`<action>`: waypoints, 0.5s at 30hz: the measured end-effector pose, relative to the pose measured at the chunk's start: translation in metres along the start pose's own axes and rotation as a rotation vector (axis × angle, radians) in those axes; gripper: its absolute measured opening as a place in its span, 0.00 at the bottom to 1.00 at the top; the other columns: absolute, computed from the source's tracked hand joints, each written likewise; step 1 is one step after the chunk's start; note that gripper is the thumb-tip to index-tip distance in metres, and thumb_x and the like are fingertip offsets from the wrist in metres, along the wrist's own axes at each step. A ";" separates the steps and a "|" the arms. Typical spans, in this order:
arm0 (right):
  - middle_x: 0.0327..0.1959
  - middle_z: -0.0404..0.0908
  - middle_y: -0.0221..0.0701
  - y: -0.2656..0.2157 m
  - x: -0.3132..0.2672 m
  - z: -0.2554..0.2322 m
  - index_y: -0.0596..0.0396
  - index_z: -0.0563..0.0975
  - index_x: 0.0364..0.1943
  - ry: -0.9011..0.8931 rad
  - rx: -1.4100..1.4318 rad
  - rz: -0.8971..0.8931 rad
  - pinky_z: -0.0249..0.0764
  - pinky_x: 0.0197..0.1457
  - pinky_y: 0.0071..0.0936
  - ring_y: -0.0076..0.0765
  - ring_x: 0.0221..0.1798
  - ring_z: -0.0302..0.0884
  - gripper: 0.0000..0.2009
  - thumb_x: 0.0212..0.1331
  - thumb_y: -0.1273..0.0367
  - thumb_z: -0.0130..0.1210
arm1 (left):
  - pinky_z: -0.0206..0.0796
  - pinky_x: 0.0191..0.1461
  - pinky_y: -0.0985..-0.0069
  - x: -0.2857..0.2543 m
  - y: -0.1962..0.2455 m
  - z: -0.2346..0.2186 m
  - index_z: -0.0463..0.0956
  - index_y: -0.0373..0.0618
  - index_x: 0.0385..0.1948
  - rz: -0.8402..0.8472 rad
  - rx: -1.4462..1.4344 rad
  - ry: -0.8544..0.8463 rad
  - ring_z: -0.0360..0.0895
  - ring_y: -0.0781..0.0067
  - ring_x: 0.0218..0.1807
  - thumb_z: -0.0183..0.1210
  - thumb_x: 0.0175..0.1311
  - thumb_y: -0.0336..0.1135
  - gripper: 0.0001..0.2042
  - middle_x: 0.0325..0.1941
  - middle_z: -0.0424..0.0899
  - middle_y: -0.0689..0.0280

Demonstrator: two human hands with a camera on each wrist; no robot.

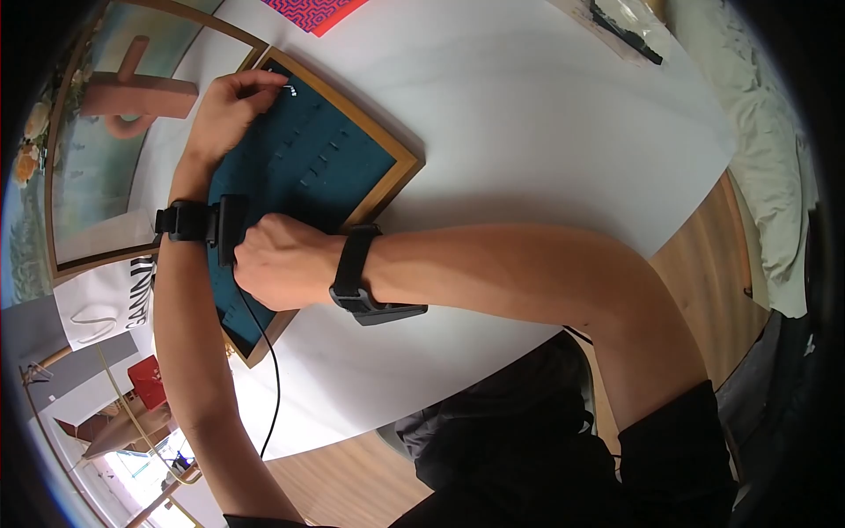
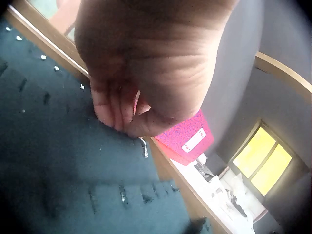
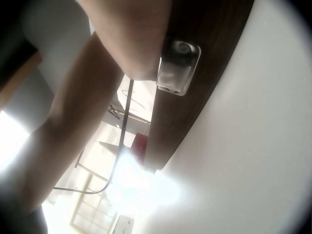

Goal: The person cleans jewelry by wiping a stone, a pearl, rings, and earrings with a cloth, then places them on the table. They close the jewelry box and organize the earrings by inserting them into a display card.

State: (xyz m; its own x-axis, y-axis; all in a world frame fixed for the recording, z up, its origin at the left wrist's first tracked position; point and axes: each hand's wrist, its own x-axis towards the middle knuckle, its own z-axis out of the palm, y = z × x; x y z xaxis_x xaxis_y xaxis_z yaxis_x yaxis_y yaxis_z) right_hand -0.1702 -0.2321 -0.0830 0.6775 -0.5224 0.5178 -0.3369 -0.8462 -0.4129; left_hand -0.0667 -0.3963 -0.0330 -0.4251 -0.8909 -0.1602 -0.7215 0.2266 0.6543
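Note:
A wood-framed case with a dark teal lining lies on the white table. At its far corner my left hand pinches a small silvery piece; in the left wrist view the piece hangs below the fingertips of the hand, close to the lining. Small slits and white studs mark the lining. My right hand, its fingers bent, is at the case's nearer part. The right wrist view has this hand beside a metal clasp on the case's side; its fingertips are hidden.
A glass-fronted wooden frame stands at the left, with a pinkish object by it. Beyond the case lies a pink patterned item. Clear packaging sits at the back right. A black cable hangs near the left forearm.

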 end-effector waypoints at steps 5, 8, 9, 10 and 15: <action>0.18 0.82 0.36 0.000 -0.001 -0.002 0.55 0.82 0.19 0.008 -0.006 0.000 0.76 0.27 0.35 0.41 0.25 0.83 0.06 0.48 0.70 0.58 | 0.69 0.53 0.81 -0.002 -0.001 -0.003 0.84 0.37 0.50 0.010 -0.009 -0.031 0.79 0.80 0.43 0.61 0.66 0.30 0.13 0.40 0.87 0.67; 0.18 0.81 0.36 0.000 0.000 -0.001 0.54 0.82 0.19 -0.004 0.003 0.003 0.75 0.26 0.35 0.40 0.24 0.83 0.06 0.48 0.69 0.58 | 0.70 0.52 0.81 -0.005 0.003 0.003 0.84 0.37 0.49 0.011 -0.009 -0.005 0.79 0.81 0.43 0.62 0.67 0.32 0.13 0.40 0.87 0.68; 0.18 0.81 0.36 0.000 0.000 -0.001 0.54 0.82 0.19 -0.003 0.002 -0.002 0.75 0.26 0.34 0.40 0.24 0.83 0.06 0.48 0.69 0.58 | 0.70 0.51 0.82 -0.006 0.003 0.004 0.84 0.37 0.49 0.013 -0.010 0.021 0.80 0.81 0.42 0.63 0.67 0.33 0.13 0.39 0.87 0.68; 0.18 0.81 0.36 0.000 0.000 -0.001 0.54 0.82 0.18 -0.002 0.001 -0.006 0.75 0.26 0.34 0.40 0.24 0.82 0.06 0.48 0.69 0.58 | 0.70 0.51 0.82 -0.005 0.001 0.004 0.84 0.37 0.49 0.013 -0.010 0.021 0.80 0.81 0.42 0.63 0.67 0.33 0.13 0.39 0.87 0.68; 0.17 0.81 0.36 0.000 -0.001 -0.001 0.53 0.82 0.17 0.009 0.000 -0.007 0.75 0.27 0.34 0.40 0.24 0.82 0.07 0.48 0.69 0.58 | 0.72 0.45 0.80 0.000 0.006 0.006 0.84 0.36 0.44 0.013 0.162 0.121 0.80 0.81 0.38 0.64 0.67 0.33 0.11 0.34 0.87 0.67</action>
State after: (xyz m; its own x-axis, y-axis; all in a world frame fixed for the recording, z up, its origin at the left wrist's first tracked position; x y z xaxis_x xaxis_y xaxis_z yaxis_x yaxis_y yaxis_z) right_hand -0.1716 -0.2319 -0.0827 0.6743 -0.5171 0.5272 -0.3319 -0.8500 -0.4091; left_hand -0.0744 -0.3930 -0.0338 -0.3734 -0.9260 -0.0560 -0.7987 0.2902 0.5272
